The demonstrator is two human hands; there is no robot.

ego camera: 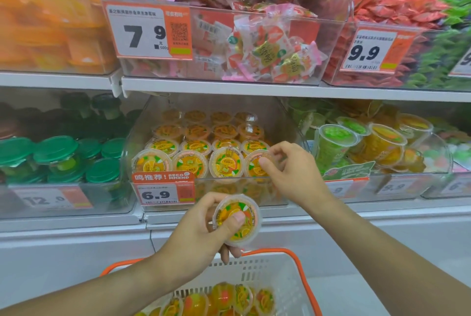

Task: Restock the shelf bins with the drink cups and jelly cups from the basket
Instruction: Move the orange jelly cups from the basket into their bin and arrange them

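Shelves face me; my right hand [288, 170] pinches a jelly cup [257, 164] at the bin's [290, 121] front row. Left hand [204, 226] grips another cup [237, 218], just below the bin, above the basket [288, 280].

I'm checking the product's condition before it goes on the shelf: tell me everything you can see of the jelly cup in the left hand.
The jelly cup is a small round tub of clear plastic, sealed with a printed film lid showing orange slices and green leaves. Its contents look orange-yellow. It seems intact. It is tilted, lid facing the camera, held in front of the shelf edge above the basket. The left hand grips it, thumb across the lid, fingers behind and below.
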